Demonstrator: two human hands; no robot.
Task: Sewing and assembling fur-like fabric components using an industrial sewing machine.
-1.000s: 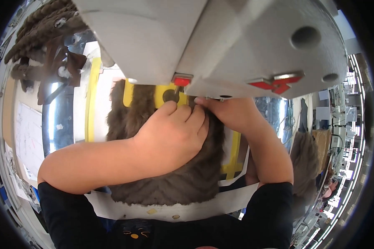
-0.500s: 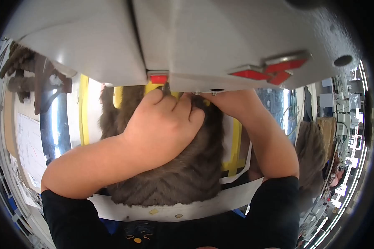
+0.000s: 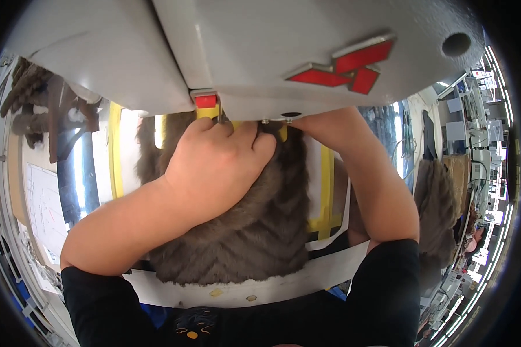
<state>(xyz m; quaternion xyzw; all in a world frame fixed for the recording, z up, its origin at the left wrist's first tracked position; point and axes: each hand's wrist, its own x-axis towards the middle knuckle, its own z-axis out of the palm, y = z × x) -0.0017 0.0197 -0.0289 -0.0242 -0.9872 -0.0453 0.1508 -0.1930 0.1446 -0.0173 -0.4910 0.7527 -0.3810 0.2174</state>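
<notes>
A brown-grey fur piece point(image 3: 260, 243) with chevron-like stripes lies in front of me, under the pale grey head of a sewing machine point(image 3: 260, 69). On the fur, just below the machine's lower edge, rests my left hand point(image 3: 220, 156), its fingers curled and closed on the fur. My right hand point(image 3: 315, 128) reaches in from the right under the machine head. Its fingers are mostly hidden there, so their grip does not show. A small red part point(image 3: 206, 102) and a thin metal piece are right above my left fingers.
Yellow tape strips point(image 3: 116, 156) run along the white work surface on both sides. More fur hangs or lies at the right point(image 3: 437, 208), and dark fur pieces point(image 3: 32, 121) sit at the far left. A drawn paper sheet point(image 3: 45, 202) lies at the left.
The machine head appears shifted left and slightly up in view. My left hand sits slightly further left and higher, still closed on the fur; the right arm has barely moved.
</notes>
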